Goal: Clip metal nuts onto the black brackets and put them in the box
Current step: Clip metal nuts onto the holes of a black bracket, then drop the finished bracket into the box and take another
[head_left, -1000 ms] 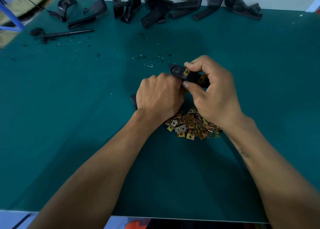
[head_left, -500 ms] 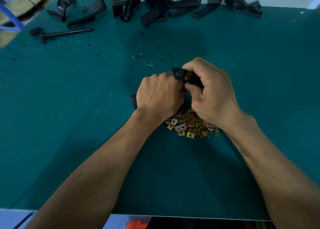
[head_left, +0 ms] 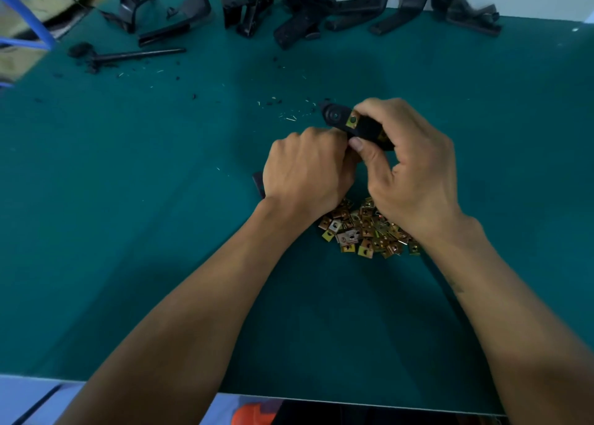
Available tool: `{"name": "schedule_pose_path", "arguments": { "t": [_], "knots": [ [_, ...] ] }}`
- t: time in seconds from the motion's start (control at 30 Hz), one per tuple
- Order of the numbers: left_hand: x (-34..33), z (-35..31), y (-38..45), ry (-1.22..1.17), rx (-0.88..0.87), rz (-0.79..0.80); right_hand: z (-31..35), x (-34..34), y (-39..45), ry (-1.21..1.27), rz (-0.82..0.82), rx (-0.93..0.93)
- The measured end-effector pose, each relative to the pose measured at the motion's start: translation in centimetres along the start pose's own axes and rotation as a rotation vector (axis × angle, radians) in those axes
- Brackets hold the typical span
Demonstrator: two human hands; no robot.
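Note:
Both hands hold one black bracket (head_left: 364,127) above the green table. My right hand (head_left: 408,167) grips its far part, thumb and fingers curled round it. A brass metal nut (head_left: 352,121) sits clipped on the bracket beside the round end. My left hand (head_left: 308,167) is curled round the bracket's near part, whose tip (head_left: 258,183) sticks out by the wrist. A heap of brass metal nuts (head_left: 363,231) lies on the table just below the hands, partly hidden by my right wrist. No box is in view.
Several black brackets (head_left: 321,10) lie in a row along the table's far edge. A black rod (head_left: 135,55) and dark crumbs lie at the far left. A blue frame (head_left: 29,13) stands beyond the left corner. The table's near edge (head_left: 321,399) runs under my forearms.
The bracket and both hands shifted slightly; my right hand regripped so the clipped nut and the bracket's round end show more. The heap of nuts stayed put.

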State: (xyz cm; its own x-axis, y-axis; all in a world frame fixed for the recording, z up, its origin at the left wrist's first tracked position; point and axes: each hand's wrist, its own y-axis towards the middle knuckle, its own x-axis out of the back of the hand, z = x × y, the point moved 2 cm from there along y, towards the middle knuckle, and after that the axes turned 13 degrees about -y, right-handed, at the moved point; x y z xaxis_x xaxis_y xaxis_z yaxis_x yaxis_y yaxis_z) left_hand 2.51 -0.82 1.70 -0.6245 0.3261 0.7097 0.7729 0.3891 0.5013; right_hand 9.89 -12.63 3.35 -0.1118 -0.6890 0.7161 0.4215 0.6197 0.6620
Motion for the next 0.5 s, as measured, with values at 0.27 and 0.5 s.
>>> {"name": "schedule_pose_path", "arguments": {
  "t": [0.27, 0.5],
  "knots": [
    [0.14, 0.07, 0.08, 0.027, -0.001, -0.007, 0.66, -0.28, 0.13, -0.161, 0.009, 0.027],
    [0.34, -0.05, -0.01, 0.083, -0.033, -0.005, -0.08, -0.82, 0.37, -0.125, -0.119, 0.053]
  ]
}}
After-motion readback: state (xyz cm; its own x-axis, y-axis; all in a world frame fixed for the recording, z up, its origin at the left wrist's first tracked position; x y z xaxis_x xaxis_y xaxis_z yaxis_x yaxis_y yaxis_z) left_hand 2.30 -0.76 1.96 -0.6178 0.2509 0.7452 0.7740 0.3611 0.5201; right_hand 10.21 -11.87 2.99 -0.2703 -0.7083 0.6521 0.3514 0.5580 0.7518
